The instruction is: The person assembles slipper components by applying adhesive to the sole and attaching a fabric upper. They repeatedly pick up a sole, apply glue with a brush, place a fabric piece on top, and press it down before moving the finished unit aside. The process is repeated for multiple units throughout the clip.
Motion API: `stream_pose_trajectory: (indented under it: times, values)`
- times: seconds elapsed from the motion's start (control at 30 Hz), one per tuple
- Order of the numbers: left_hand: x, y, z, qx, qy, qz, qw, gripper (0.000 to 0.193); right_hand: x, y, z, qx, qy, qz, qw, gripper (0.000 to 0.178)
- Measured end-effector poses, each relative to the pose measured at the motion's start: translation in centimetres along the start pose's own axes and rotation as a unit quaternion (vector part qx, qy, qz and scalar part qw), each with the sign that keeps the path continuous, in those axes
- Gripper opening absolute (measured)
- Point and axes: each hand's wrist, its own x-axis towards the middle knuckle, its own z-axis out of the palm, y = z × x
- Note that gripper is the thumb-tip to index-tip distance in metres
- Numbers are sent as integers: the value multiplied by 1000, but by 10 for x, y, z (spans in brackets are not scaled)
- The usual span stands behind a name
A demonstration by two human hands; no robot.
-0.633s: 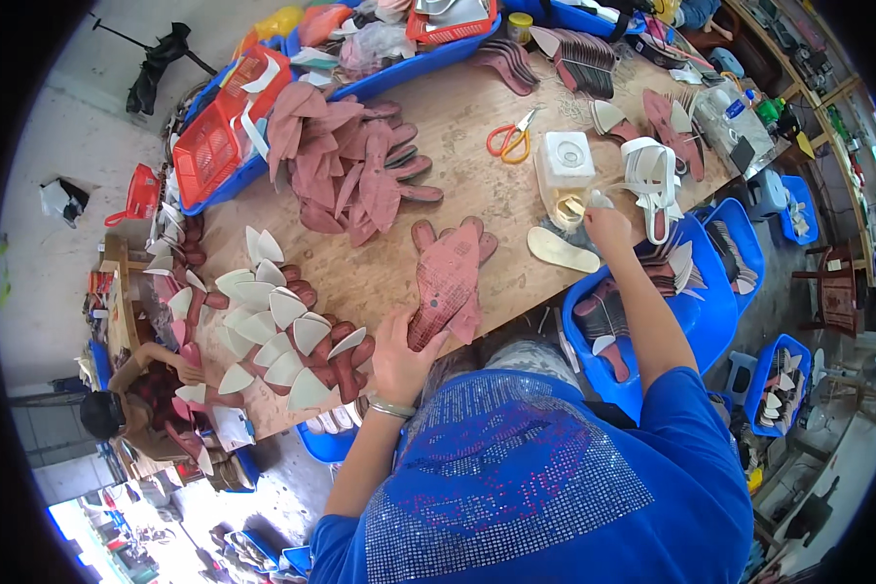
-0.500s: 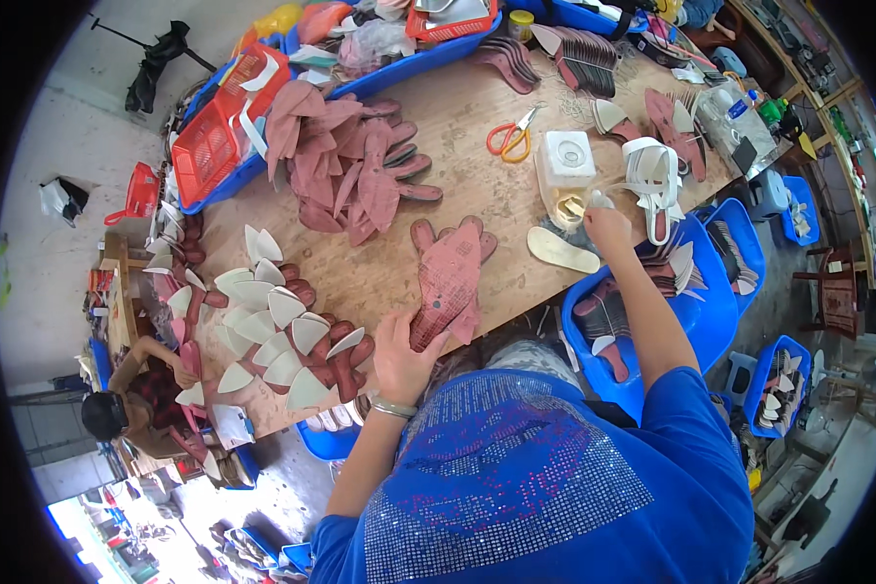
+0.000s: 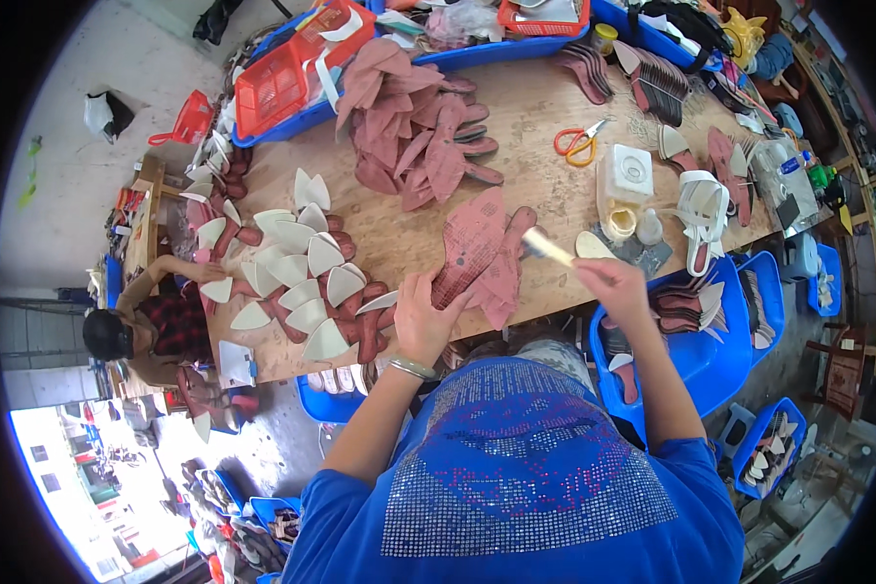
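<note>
Left hand (image 3: pixel 426 319): grip closed on the lower end of red insoles (image 3: pixel 472 245).
Right hand (image 3: pixel 615 289): grip pinching a brush (image 3: pixel 555 250), tip near them.
Insole position: near edge of bench (image 3: pixel 540 195).

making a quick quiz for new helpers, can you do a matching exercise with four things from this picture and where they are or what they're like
1. left hand
2. scissors
3. pointed pieces
4. right hand

A. cream-white, spread on the table
B. holding a pale-handled tool
C. gripping reddish pieces
D. orange-handled, beside the white container

Pairs: 1-C, 2-D, 3-A, 4-B
</note>
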Motion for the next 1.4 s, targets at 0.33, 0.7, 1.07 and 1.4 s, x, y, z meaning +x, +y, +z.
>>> stream_pose_trajectory:
  times: [0.33, 0.7, 1.07, 1.4]
  values:
    - [-22, -16, -41, -47, 4, 23, 999, 55, 35, -37, 24, -87, -68, -154, 982, 16]
    - [-52, -34, -57, -81, 43, -46, 995, 55, 27, -80, 47, -87, -127, -266, 951, 15]
    - [-60, -32, -72, -53, 35, 26, 998, 53, 61, -59, 53, -131, -40, -229, 964, 16]
    - [-66, -34, -69, 77, 39, 70, 994, 52, -3, -109, 83, -194, -61, -360, 910, 11]
